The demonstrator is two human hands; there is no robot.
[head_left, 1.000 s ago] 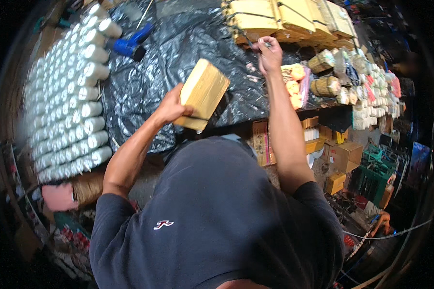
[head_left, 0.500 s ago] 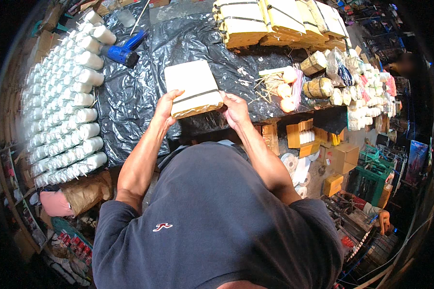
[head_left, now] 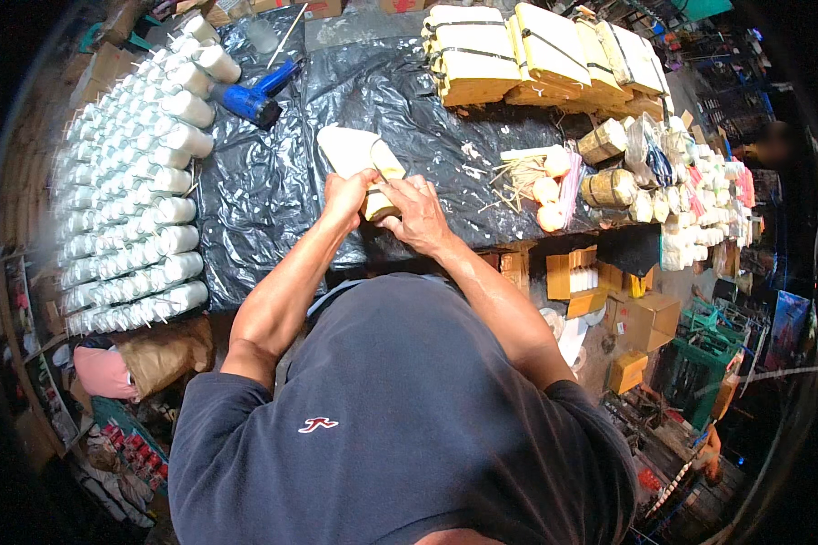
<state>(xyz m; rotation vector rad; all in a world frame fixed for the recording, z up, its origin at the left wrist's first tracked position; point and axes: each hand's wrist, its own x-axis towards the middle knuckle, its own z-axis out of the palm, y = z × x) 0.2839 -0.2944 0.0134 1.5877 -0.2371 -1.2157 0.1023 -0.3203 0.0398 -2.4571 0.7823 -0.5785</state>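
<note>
1. Head view, grip: left hand (head_left: 347,198) and right hand (head_left: 416,216) are both clamped on a pale-yellow, soft-looking bundle of stacked sheets (head_left: 350,148), fingers close together at its near end.
2. Bundle location: between the hands, paler far end poking out beyond the left hand, over a crinkled black plastic sheet (head_left: 262,204). Can't tell if it touches the sheet.
3. Bundle shape: looks bent or curled, narrow at the grip; fingers hide most of the near end.
4. Step in hand, my read: squeezing or rolling the bundle into a tighter form.
5. Next move, my read: calls for constant pressure from both hands so the layers don't spring open, plus fingers free enough to tuck the edge.
6. Left of grip: blue dryer-shaped tool (head_left: 248,103), then rows of white cylinders (head_left: 168,183).
7. Right of grip: thin pale sticks (head_left: 521,180), tan roll (head_left: 609,188).
8. Beyond grip, to the right: black-banded pale-yellow stacks (head_left: 474,65), well apart.
</note>
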